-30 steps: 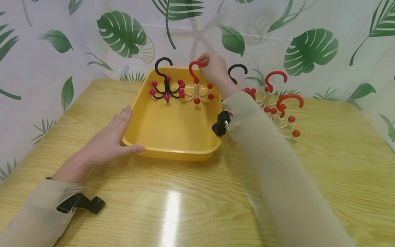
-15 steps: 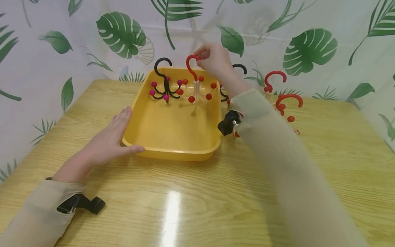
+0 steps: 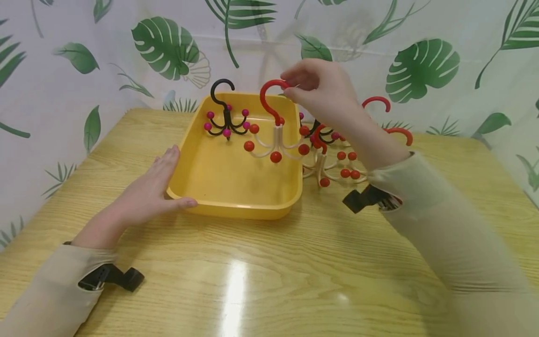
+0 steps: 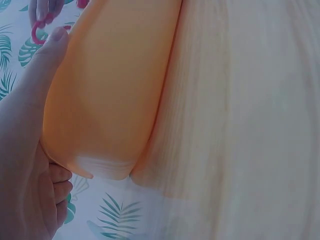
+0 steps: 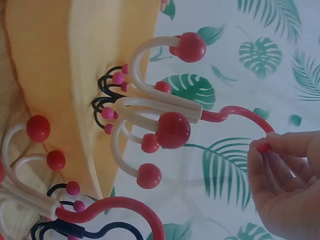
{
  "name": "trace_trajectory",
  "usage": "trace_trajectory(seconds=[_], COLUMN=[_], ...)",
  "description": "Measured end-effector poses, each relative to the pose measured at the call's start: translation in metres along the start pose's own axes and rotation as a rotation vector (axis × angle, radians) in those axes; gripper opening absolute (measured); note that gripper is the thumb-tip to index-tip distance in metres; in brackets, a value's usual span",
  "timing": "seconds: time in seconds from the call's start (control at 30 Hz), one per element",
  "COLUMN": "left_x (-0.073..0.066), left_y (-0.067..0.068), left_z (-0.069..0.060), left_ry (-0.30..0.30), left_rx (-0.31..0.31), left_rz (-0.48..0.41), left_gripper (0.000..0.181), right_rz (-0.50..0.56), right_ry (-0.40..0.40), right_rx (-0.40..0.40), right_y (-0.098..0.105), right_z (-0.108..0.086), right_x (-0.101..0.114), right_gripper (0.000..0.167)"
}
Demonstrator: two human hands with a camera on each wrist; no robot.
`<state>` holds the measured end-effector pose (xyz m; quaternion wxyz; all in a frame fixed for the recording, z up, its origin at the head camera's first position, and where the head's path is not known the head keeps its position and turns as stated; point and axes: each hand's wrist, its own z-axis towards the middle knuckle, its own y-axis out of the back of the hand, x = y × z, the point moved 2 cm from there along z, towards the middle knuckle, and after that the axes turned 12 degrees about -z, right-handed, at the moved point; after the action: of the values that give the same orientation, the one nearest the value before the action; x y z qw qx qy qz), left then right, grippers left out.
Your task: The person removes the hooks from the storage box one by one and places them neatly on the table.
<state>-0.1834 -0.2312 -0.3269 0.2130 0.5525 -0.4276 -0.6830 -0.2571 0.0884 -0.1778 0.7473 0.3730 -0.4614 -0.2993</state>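
Note:
My right hand (image 3: 326, 91) pinches the tip of a red hook on a multi-arm hanger (image 3: 278, 138) with cream arms and red ball ends. The hanger hangs over the right part of a yellow tray (image 3: 248, 211). In the right wrist view, the same hanger (image 5: 180, 107) dangles from thumb and fingertips. My left hand (image 3: 145, 194) lies against the tray's near left corner, fingers stretched along the left side and thumb at the front rim. Inside the tray, at the back left, stands a black hanger (image 3: 227, 119) with pink balls.
Right of the tray, several more hangers stand close together on the wooden table (image 3: 269, 281): a cream one (image 3: 321, 164) with red balls, a black one (image 3: 326, 133) with pink balls, and others partly behind my right forearm. A leaf-patterned cloth (image 3: 168, 28) rises behind.
My right hand has lifted the red-hooked hanger from beside the black one and brought it right and nearer to me. The left hand and tray have stayed in place.

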Motion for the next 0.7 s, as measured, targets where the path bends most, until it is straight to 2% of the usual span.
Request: trace_trajectory(seconds=[0.17, 0.37, 0.7], left_x=[0.0, 0.001, 0.002], left_y=[0.0, 0.0, -0.001], left_z=[0.0, 0.0, 0.001], left_ry=[-0.003, -0.001, -0.002], left_rx=[0.0, 0.002, -0.003], left_rz=[0.0, -0.001, 0.003], left_gripper=[0.115, 0.115, 0.116], right_rz=[0.07, 0.128, 0.161], right_ry=[0.046, 0.03, 0.04], right_rx=[-0.02, -0.013, -0.016], right_y=[0.017, 0.032, 0.04], right_z=[-0.032, -0.065, -0.102], right_x=[-0.004, -0.013, -0.034], right_gripper=[0.03, 0.029, 0.023])
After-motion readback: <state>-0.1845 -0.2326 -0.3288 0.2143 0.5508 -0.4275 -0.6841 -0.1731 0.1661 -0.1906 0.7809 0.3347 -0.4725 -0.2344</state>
